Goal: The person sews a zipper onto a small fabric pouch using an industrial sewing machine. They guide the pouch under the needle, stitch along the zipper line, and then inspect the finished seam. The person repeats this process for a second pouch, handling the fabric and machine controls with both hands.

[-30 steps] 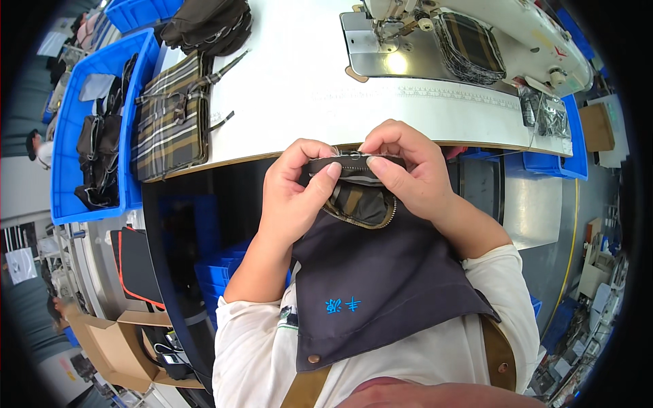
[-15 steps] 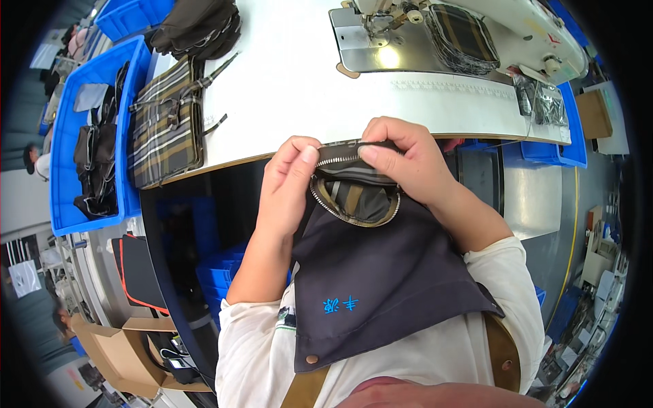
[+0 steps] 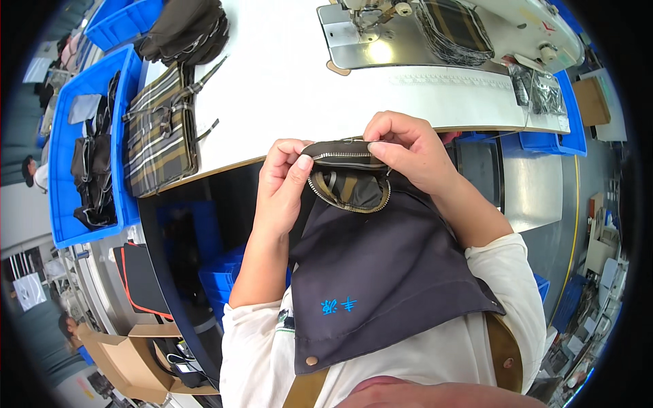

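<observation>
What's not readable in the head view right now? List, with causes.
- Far side of the zippered pouch: head view, faces away from the camera.
- Finger contact behind it, left hand and right hand: head view, hidden by hands and fabric.
- Sewing machine top: head view, cut off by upper edge.
- Ruler markings: head view, too small.

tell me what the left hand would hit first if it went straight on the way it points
Beyond the pouch it pinches, the left hand would probably meet the white table, at its front edge. The hand's height is unclear, so it might pass over instead.
</observation>
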Motion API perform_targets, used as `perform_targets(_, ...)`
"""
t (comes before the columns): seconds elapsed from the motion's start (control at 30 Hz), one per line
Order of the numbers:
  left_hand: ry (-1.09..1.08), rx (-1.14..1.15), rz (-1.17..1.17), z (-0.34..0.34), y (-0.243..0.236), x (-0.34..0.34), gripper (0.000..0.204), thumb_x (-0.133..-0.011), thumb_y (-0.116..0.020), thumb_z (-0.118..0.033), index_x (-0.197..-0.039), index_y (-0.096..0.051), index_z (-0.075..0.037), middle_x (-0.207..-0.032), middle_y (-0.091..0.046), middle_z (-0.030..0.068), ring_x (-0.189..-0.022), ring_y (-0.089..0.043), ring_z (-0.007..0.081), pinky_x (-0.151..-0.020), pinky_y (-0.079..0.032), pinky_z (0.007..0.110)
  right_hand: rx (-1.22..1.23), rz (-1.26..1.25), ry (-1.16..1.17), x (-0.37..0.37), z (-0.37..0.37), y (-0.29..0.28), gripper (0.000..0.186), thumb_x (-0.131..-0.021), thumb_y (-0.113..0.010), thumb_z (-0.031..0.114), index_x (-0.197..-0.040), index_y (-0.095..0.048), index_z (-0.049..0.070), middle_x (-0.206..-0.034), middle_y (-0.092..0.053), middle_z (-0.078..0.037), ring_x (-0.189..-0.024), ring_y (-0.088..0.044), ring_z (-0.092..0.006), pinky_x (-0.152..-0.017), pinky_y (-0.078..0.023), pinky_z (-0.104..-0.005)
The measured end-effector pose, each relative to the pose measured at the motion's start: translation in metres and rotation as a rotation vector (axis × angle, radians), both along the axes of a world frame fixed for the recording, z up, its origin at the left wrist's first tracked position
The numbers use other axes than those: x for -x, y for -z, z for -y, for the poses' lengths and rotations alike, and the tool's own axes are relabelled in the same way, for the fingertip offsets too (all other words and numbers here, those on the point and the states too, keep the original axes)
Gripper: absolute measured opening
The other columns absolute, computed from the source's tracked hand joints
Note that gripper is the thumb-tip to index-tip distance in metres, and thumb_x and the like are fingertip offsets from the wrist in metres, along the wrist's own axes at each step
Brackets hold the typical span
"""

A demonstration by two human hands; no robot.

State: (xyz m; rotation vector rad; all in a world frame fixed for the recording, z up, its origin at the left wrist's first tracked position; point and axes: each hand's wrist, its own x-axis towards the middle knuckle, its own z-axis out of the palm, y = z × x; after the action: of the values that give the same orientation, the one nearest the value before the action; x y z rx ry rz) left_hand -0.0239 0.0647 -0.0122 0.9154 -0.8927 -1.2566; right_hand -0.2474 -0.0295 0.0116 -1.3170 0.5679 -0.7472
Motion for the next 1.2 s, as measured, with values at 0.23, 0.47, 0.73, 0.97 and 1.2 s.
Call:
perform_targets(0.23, 0.024, 0.045, 0.067, 0.000, -0.015, 0.003, 0.017, -0.099, -0.070, -0.008, -0.113, -0.062, -0.006, -0.114, -0.067, 0.0043, -0.101, -0.061, 0.0103, -0.092, -0.049, 0.028, 0.237, -0.054, 0.083, -0.001, -0.007, -0.006, 0.003, -0.095, -0.066, 0.005, -0.094, -0.064, 0.003, -0.086, -0.061, 0.002, -0.075, -0.054, -0.0057, -0.068, -0.045, -0.0242)
perform_targets(0.47, 0.006, 0.041, 0.439, 0.002, -0.038, 0.014, 0.019, -0.089, -0.076, 0.000, -0.104, -0.064, -0.003, -0.101, -0.063, 0.0027, -0.091, -0.057, 0.0108, -0.081, -0.046, 0.024, 0.563, -0.062, 0.143, -0.003, -0.013, -0.013, 0.008, -0.088, -0.069, 0.000, -0.093, -0.065, 0.004, -0.088, -0.064, -0.005, -0.078, -0.060, -0.0166, -0.072, -0.048, -0.0299)
perform_targets(0.73, -0.178, 0.280, 0.686, 0.005, -0.031, 0.021, 0.023, -0.079, -0.082, 0.000, -0.092, -0.065, -0.009, -0.091, -0.066, 0.0048, -0.083, -0.062, 0.0198, -0.072, -0.048, 0.031, 0.839, -0.112, 0.208, -0.006, -0.013, -0.013, 0.018, -0.079, -0.076, 0.001, -0.094, -0.066, 0.006, -0.090, -0.065, -0.006, -0.077, -0.064, -0.0221, -0.066, -0.052, -0.0336)
perform_targets(0.97, -0.270, 0.569, 1.007, 0.011, -0.033, 0.017, 0.037, -0.069, -0.078, 0.006, -0.090, -0.054, -0.014, -0.090, -0.066, 0.0023, -0.081, -0.060, 0.0238, -0.073, -0.040, 0.038, 1.528, -0.153, 0.438, -0.004, -0.007, 0.001, 0.024, -0.074, -0.075, 0.008, -0.097, -0.066, 0.008, -0.093, -0.065, -0.005, -0.074, -0.067, -0.0192, -0.061, -0.051, -0.0306)
perform_targets(1.2, -0.414, 0.728, 1.219, 0.009, -0.024, 0.017, 0.039, -0.066, -0.075, 0.005, -0.092, -0.055, -0.016, -0.092, -0.067, -0.0002, -0.081, -0.060, 0.0237, -0.080, -0.042, 0.040, 1.677, -0.062, 0.486, -0.005, -0.003, 0.011, 0.024, -0.077, -0.072, 0.012, -0.100, -0.064, 0.007, -0.095, -0.066, -0.005, -0.076, -0.067, -0.0189, -0.063, -0.052, -0.0287)
